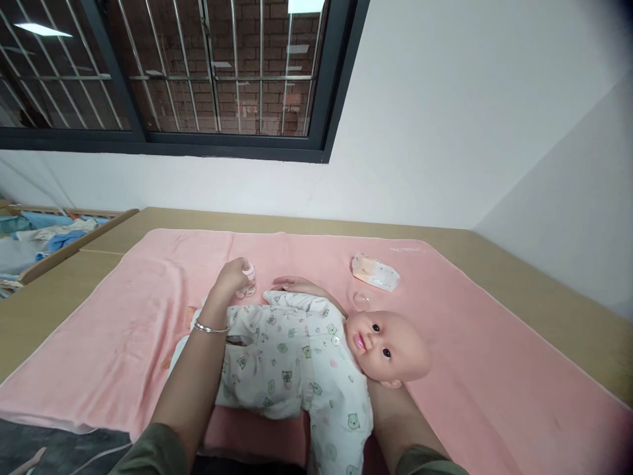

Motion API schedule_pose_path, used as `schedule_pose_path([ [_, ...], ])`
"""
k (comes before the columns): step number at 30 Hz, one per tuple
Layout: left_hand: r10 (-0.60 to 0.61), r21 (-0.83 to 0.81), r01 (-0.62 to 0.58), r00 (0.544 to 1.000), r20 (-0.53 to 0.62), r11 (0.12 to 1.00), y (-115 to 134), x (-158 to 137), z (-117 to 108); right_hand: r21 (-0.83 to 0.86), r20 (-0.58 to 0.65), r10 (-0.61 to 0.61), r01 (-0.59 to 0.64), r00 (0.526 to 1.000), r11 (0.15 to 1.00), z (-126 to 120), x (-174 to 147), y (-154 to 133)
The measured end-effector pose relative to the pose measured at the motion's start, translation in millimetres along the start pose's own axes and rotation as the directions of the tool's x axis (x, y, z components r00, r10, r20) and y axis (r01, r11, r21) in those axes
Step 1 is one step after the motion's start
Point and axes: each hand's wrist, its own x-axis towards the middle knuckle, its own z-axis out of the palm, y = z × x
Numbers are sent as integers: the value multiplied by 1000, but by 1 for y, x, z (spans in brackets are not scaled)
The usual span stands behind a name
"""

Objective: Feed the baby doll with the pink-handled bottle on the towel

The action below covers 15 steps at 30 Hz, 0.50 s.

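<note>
My left hand [233,276] is closed around a small clear bottle [250,280] with a pink collar, just above the pink blanket; the fingers partly cover it. A bald baby doll [281,356] in a white printed outfit lies face up across my lap and the blanket edge, its head to the right. My right forearm [390,409] passes under the doll's neck. Beyond the doll, my right hand [297,285] shows along its far sleeve, fingers fairly straight, holding the doll from behind; the thumb is hidden.
The pink blanket [494,356] covers much of a wooden tabletop [445,234]. A white and orange packet [376,272] and a clear dome-shaped cap [363,300] lie beyond the doll's head. Folded cloths [54,237] sit in a wooden crib at far left. A barred window [222,72] is above.
</note>
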Motion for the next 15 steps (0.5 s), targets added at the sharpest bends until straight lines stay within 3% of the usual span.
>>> schedule_pose_path([
  [5,2,-54,0,1000,32,999,1,-4,-2,171,5,3,-4,1000,985,-1,14,5],
  [7,7,-75,-4,999,34,997,1,-5,-3,366,-254,-13,109,967,924,5,24,4],
  [8,11,-88,-8,999,34,996,1,-6,-3,452,-452,-27,255,892,855,9,29,3],
  [10,26,-114,-22,999,33,993,0,-8,-5,472,-773,12,564,634,678,17,37,-1],
  [11,35,-129,-31,999,31,991,0,-10,-6,440,-849,52,650,525,620,19,40,-4],
  [12,46,-142,-41,999,30,989,-1,-12,-7,424,-881,88,692,465,585,21,42,-6],
  [13,56,-156,-51,998,29,986,-2,-14,-8,424,-891,117,712,438,560,21,44,-8],
  [15,74,-181,-68,997,30,981,-3,-19,-10,447,-890,166,733,425,512,17,44,-11],
])
